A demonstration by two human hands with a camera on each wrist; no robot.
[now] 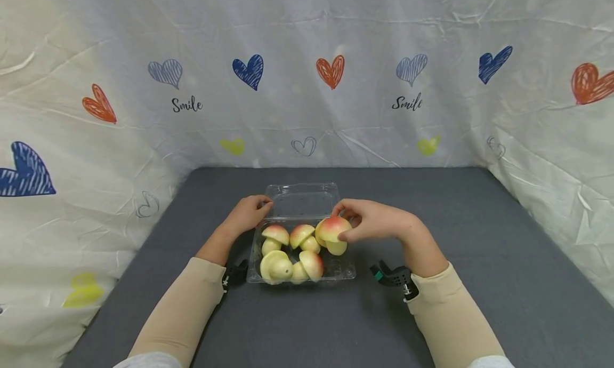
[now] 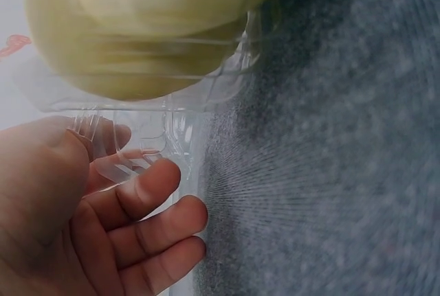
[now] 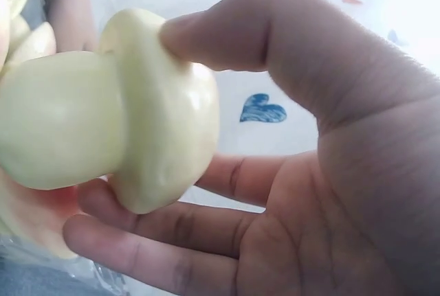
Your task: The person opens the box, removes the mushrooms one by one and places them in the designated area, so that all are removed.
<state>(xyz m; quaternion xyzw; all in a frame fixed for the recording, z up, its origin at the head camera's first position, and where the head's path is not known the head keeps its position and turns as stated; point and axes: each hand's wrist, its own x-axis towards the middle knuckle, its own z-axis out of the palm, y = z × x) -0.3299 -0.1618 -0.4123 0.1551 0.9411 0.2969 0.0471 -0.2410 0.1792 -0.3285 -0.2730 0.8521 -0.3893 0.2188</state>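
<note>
My right hand grips a toy mushroom with a red-and-yellow cap and a pale stem, over the right part of a clear plastic clamshell container. In the right wrist view, the thumb presses one side of the mushroom's cap and fingers lie on the other. At the container's left, near the hinge of its raised lid, is my left hand. The left wrist view shows that hand with its thumb and forefinger pinching the clear plastic edge. Several similar mushrooms lie inside the container.
A dark grey cloth covers the table. Behind and at both sides hangs a white sheet printed with hearts and words. Black wrist mounts sit below each hand, close to the container's sides.
</note>
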